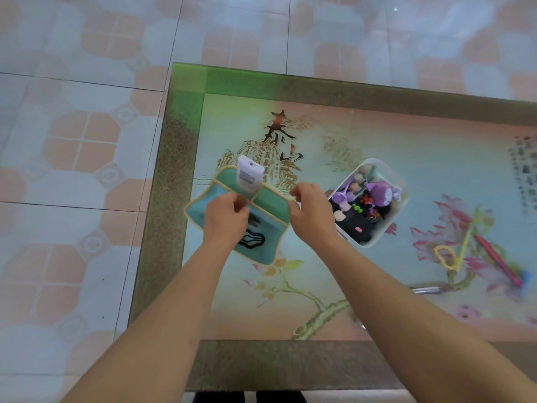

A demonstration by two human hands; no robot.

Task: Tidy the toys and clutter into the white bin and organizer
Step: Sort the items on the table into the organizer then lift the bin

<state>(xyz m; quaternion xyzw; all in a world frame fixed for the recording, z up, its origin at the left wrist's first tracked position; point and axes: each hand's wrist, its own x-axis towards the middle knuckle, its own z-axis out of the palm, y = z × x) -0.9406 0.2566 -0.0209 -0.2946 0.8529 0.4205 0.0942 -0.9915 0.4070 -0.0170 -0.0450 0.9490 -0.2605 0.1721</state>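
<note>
Organizer (203,212) and bin (402,196) are filling; the task looks well along, not finished.

Nearest, a metal pen-like item (427,290) is lying loose at the table's (261,362) near right. Just beyond it, a yellow loop toy (446,255) and a red stick (495,261) are also waiting on the glass, well apart from the bin. Mid-table, the left hand (225,218) is pinching something inside the teal organizer, though what cannot be told; the right hand (312,210) is gripping the organizer's right rim with curled fingers. A black wavy item (251,238) is sitting in its front compartment, and a white tube (250,177) is standing upright in the rear one. Farther right, the white bin is holding purple toys (377,194) and dark oddments. By judgement, three loose items are remaining.
</note>
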